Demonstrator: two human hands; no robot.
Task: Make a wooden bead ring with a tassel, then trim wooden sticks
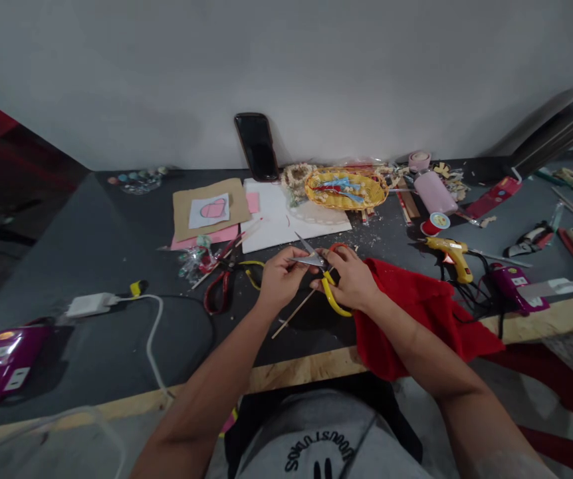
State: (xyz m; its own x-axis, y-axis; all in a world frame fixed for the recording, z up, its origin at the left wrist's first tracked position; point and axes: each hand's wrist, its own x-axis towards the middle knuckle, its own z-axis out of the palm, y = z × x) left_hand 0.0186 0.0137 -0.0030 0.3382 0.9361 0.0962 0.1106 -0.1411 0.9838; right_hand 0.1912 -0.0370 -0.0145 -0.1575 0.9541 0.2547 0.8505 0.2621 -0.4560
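Note:
My right hand (353,278) is closed on scissors (336,298) with one yellow and one orange handle. The scissors' blades are spread apart and point left. At the lower blade, my left hand (282,274) is pinched; whatever sits between its fingertips is too small to make out. A thin wooden stick (292,317) slants down and left from beneath my right hand. Red cloth (406,313) lies by my right forearm and hangs over the table's front edge. To the left of my left hand rests another pair of scissors (217,293) with red and yellow handles.
A yellow basket (383,193) holds blue and red bits. A phone (257,146) leans on the wall behind white board (266,229) and brown card (181,206). Rightward are a red spool (435,225), glue gun (451,256) and purple power block (518,287). A white cable (154,346) crosses the left.

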